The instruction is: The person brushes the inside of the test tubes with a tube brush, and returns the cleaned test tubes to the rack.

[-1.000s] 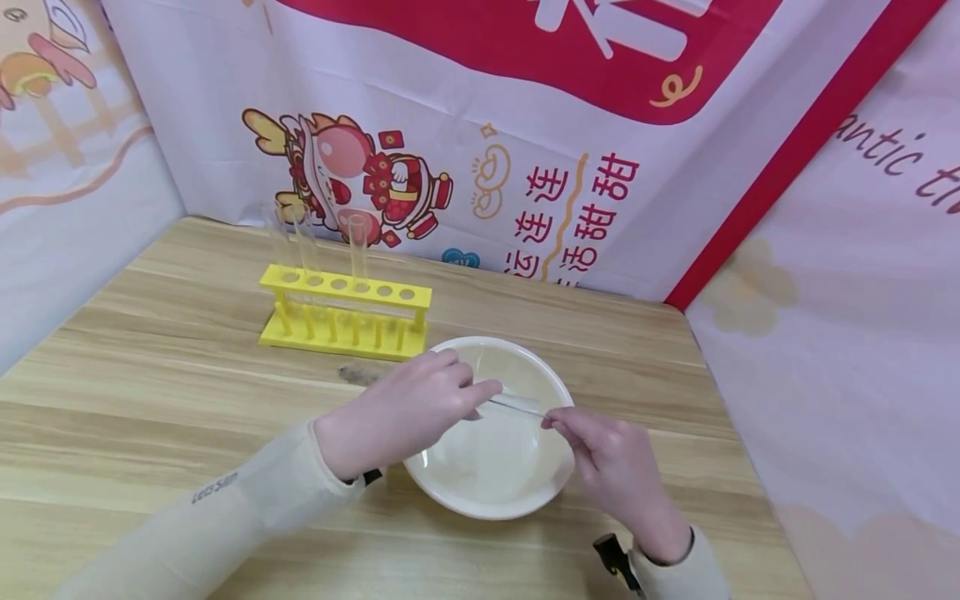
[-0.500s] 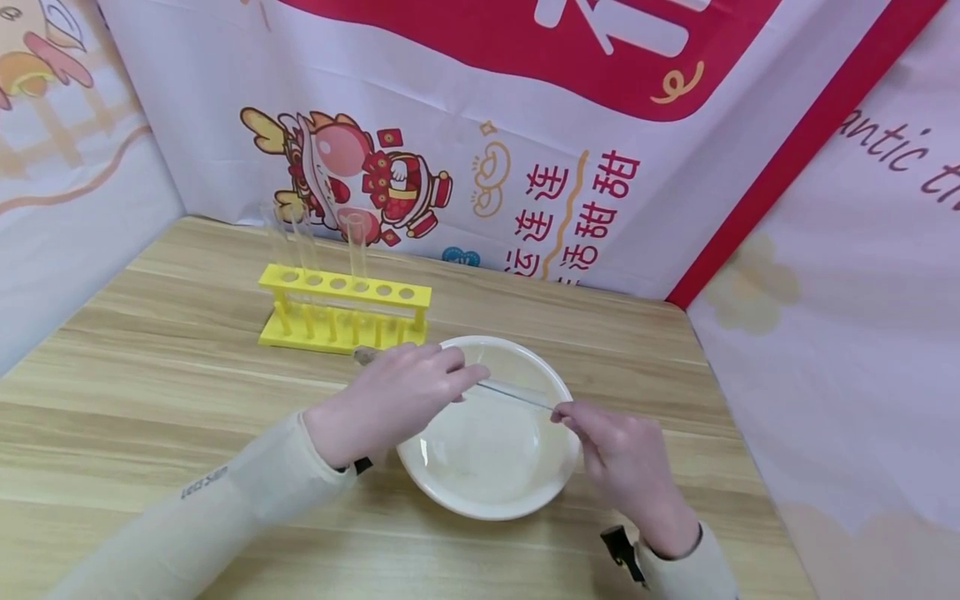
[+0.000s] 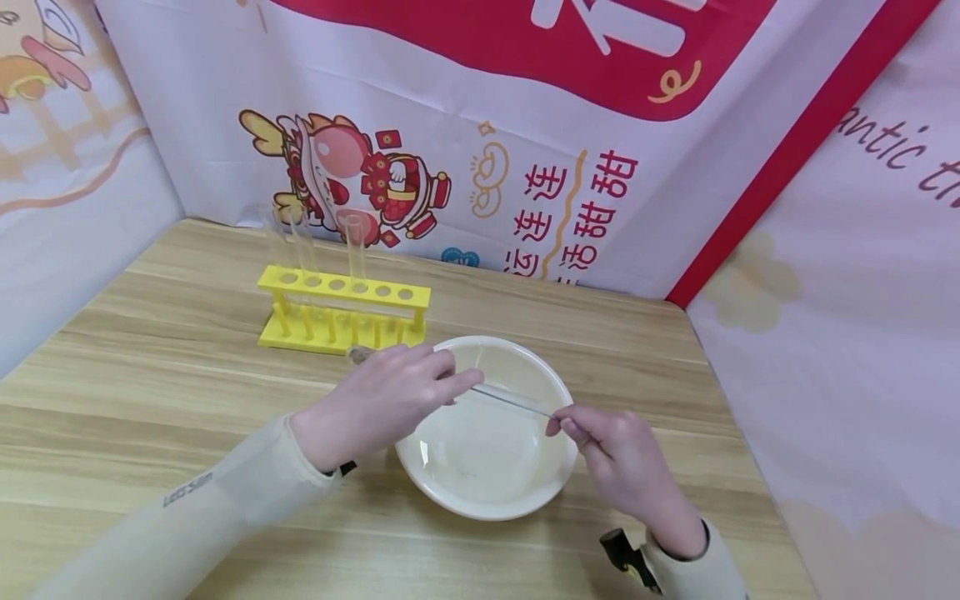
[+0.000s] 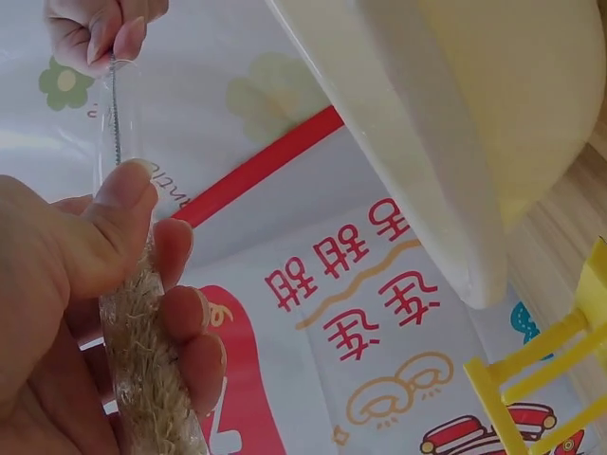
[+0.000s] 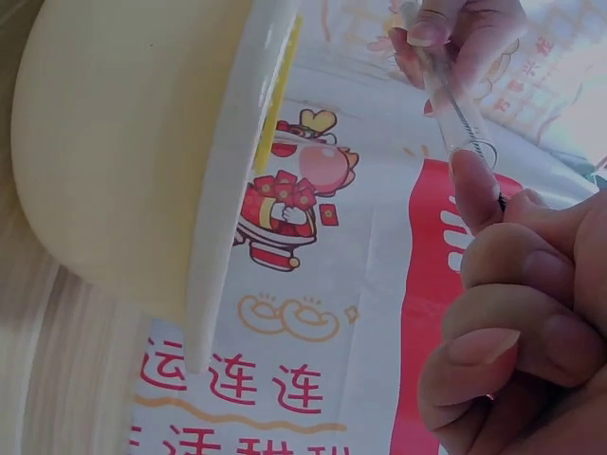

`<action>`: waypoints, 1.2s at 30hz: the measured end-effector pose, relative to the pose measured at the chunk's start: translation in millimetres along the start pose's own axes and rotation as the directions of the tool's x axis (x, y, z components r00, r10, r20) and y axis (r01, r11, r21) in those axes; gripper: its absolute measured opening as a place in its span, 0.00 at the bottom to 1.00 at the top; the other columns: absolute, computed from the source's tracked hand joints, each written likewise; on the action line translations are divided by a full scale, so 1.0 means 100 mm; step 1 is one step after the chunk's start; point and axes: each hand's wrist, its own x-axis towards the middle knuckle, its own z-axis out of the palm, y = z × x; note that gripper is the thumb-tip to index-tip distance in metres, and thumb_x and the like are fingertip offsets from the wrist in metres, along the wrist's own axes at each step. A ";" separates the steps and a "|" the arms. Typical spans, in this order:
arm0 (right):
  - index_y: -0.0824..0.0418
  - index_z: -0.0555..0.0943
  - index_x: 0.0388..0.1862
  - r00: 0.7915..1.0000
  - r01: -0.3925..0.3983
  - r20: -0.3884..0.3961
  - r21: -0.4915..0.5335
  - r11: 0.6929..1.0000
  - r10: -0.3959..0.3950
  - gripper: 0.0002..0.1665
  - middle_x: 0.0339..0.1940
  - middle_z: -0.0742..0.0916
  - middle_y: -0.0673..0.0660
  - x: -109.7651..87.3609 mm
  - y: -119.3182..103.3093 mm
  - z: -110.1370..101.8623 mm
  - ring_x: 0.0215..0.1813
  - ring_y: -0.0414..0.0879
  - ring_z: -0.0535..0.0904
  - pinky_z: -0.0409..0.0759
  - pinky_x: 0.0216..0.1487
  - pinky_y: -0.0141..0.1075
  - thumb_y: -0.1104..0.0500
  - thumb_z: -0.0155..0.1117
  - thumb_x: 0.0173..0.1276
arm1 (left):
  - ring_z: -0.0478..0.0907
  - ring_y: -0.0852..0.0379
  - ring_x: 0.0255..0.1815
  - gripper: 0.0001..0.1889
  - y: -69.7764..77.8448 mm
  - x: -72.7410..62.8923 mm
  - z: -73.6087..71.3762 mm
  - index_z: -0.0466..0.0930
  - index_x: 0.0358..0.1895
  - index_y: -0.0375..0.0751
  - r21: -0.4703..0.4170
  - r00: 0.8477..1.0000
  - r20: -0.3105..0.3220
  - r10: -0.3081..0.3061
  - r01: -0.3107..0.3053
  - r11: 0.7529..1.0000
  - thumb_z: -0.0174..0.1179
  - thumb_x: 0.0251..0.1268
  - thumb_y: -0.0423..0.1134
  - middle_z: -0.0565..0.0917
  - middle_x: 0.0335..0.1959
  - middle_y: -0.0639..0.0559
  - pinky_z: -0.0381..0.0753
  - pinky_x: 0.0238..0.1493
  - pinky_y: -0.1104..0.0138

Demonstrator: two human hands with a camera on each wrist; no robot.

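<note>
In the head view, my left hand (image 3: pixel 375 408) grips a clear test tube over the far left part of a white bowl (image 3: pixel 483 513). The left wrist view shows this test tube (image 4: pixel 152 389) between thumb and fingers, with the pale bristles of a test tube brush (image 4: pixel 142 332) inside. A twisted wire handle (image 4: pixel 116 123) runs out of the tube's mouth. My right hand (image 3: pixel 626 458) pinches the end of that wire at the bowl's right side. In the right wrist view, its fingertips are beside the tube's rim (image 5: pixel 472 156).
A yellow test tube rack (image 3: pixel 300 342) stands behind and left of the bowl, holding several upright clear tubes (image 3: pixel 356 246). Printed cloth walls (image 3: pixel 435 75) border the wooden table (image 3: pixel 187 367) at the back and sides.
My left hand has shifted left with the tube, and my right hand slightly right. The two hands are farther apart, and the bristle end beyond the left hand now lies closer to the rack.
</note>
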 end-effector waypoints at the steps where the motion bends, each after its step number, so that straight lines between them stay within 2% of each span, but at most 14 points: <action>1: 0.53 0.85 0.35 1.000 -0.006 0.001 0.006 1.000 0.006 0.13 0.18 0.78 0.40 0.01 0.00 0.00 0.19 0.26 0.58 0.61 0.20 0.21 0.71 0.60 0.68 | 0.76 0.57 0.30 0.22 0.00 0.00 0.00 0.83 0.56 0.45 0.002 1.000 -0.006 0.000 0.000 1.000 0.73 0.56 0.32 0.79 0.32 0.51 0.73 0.24 0.70; 4: 0.52 0.85 0.35 0.999 -0.038 0.017 0.037 0.999 0.038 0.15 0.15 0.70 0.37 0.02 -0.01 -0.01 0.18 0.27 0.59 0.60 0.20 0.21 0.72 0.61 0.67 | 0.76 0.57 0.30 0.22 -0.01 -0.02 0.01 0.83 0.55 0.45 0.009 1.000 -0.019 0.002 -0.002 1.000 0.73 0.56 0.33 0.79 0.32 0.51 0.73 0.24 0.69; 9: 0.53 0.85 0.35 0.991 -0.122 0.078 0.144 0.982 0.111 0.16 0.15 0.68 0.38 0.04 0.00 -0.02 0.18 0.29 0.61 0.61 0.18 0.22 0.73 0.58 0.70 | 0.77 0.56 0.31 0.21 -0.04 -0.04 0.02 0.83 0.56 0.46 0.025 1.000 -0.027 0.001 -0.001 1.000 0.72 0.57 0.34 0.80 0.34 0.50 0.76 0.25 0.68; 14: 0.57 0.84 0.36 0.973 -0.211 0.154 0.280 0.936 0.173 0.15 0.14 0.66 0.40 0.07 0.02 -0.06 0.17 0.31 0.59 0.59 0.16 0.25 0.72 0.54 0.74 | 0.78 0.55 0.31 0.21 -0.05 -0.04 0.00 0.83 0.56 0.46 0.060 1.000 -0.027 0.002 0.000 0.998 0.71 0.58 0.30 0.81 0.36 0.49 0.80 0.27 0.67; 18: 0.59 0.83 0.36 0.954 -0.277 0.214 0.346 0.897 0.212 0.15 0.15 0.65 0.41 0.08 0.04 -0.09 0.18 0.33 0.59 0.60 0.16 0.27 0.70 0.52 0.76 | 0.79 0.54 0.31 0.23 -0.05 -0.04 -0.03 0.83 0.57 0.47 0.089 1.000 -0.022 0.001 0.001 0.996 0.70 0.58 0.27 0.82 0.36 0.48 0.81 0.27 0.67; 24: 0.60 0.82 0.36 0.940 -0.314 0.259 0.395 0.863 0.223 0.15 0.15 0.65 0.44 0.07 0.11 -0.14 0.17 0.37 0.60 0.62 0.17 0.31 0.71 0.49 0.77 | 0.79 0.53 0.32 0.24 -0.09 -0.06 -0.04 0.82 0.58 0.47 0.084 0.999 -0.029 -0.018 0.020 0.996 0.71 0.57 0.28 0.82 0.37 0.47 0.82 0.28 0.66; 36: 0.61 0.82 0.35 0.928 -0.350 0.265 0.388 0.853 0.260 0.15 0.14 0.66 0.46 0.02 0.23 -0.19 0.16 0.39 0.61 0.64 0.17 0.33 0.70 0.48 0.77 | 0.78 0.50 0.29 0.22 -0.19 -0.13 -0.01 0.83 0.55 0.49 0.104 0.997 -0.067 -0.024 0.031 0.994 0.70 0.57 0.27 0.83 0.37 0.46 0.80 0.24 0.64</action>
